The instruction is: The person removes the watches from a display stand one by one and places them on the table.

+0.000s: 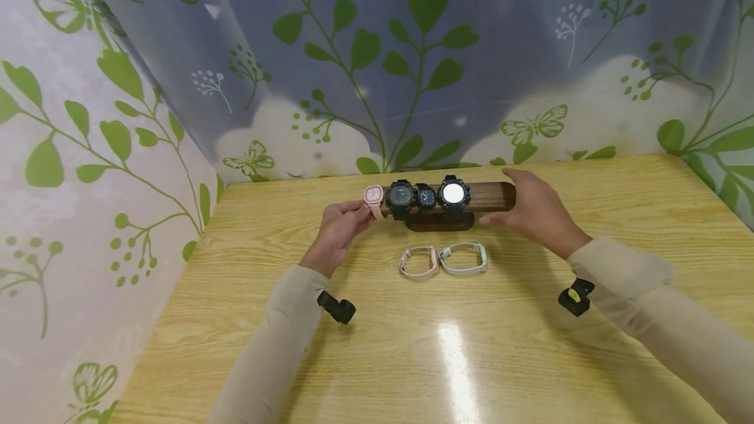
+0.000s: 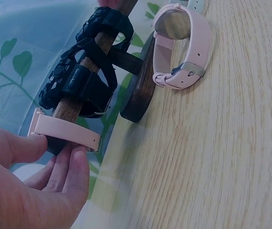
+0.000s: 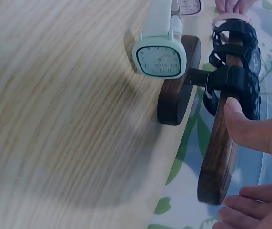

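Note:
My left hand (image 1: 340, 231) pinches a pink watch (image 1: 374, 195) at the left end of a dark wooden watch stand (image 1: 491, 197). In the left wrist view its strap (image 2: 66, 130) loops round the bar's end, thumb on one side and fingertips on the other. Further along the bar sit a large black watch (image 1: 401, 196), a smaller black watch (image 1: 426, 197) and a black watch with a bright white face (image 1: 453, 194). My right hand (image 1: 538, 208) spreads around the bar's right end, thumb near the bar and fingers loosely extended; whether the thumb touches is unclear.
A second pink watch (image 1: 435, 260) and a mint-green watch (image 1: 484, 258) stand on their straps, buckled in loops, on the wooden table (image 1: 400, 345) before the stand. Patterned curtain (image 1: 365, 103) hangs behind the table's back edge.

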`<state>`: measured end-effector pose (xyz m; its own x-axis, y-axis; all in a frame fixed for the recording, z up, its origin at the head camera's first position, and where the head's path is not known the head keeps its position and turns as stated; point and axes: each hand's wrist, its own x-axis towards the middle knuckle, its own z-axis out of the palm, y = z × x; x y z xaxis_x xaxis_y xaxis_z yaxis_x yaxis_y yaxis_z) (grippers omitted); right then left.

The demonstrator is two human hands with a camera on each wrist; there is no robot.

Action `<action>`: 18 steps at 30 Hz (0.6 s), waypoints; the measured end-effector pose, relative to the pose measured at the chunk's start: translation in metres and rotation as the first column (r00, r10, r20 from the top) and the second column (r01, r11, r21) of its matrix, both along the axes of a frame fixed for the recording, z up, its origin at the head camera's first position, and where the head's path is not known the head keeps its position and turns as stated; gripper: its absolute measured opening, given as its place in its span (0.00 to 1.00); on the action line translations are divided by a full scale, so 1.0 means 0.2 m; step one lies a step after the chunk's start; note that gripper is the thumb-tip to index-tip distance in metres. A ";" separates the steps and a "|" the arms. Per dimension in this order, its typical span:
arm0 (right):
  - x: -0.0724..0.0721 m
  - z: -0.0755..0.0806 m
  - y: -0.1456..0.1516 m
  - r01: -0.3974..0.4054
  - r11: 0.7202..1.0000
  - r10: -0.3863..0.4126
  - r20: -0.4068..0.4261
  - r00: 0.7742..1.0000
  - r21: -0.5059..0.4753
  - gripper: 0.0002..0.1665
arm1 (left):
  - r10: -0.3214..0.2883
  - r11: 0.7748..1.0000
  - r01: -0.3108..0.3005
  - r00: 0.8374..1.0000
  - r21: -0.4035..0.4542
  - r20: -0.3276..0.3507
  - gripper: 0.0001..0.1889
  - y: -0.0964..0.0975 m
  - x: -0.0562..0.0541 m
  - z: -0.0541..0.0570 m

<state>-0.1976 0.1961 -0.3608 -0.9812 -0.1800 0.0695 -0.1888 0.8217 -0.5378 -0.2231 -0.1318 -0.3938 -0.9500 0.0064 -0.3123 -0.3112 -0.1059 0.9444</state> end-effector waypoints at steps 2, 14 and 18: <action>0.00 0.00 -0.02 -0.017 1.000 0.017 -0.022 1.000 0.011 0.61 | -0.002 1.000 0.002 1.000 -0.003 0.000 0.19 0.00 0.00 0.00; -0.03 0.00 -0.16 -0.111 0.991 0.120 -0.120 0.986 0.075 0.56 | -0.006 1.000 0.006 1.000 -0.007 -0.005 0.19 0.00 0.00 0.00; -0.04 0.00 -0.20 -0.141 0.984 0.159 -0.176 0.971 0.112 0.54 | -0.003 1.000 0.003 1.000 -0.013 -0.006 0.19 0.00 0.00 0.00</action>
<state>-0.2052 0.1553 -0.3614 -0.9145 -0.3392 0.2206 -0.4020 0.8234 -0.4004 -0.2226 -0.1323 -0.3933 -0.9518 0.0049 -0.3065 -0.3056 -0.0928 0.9476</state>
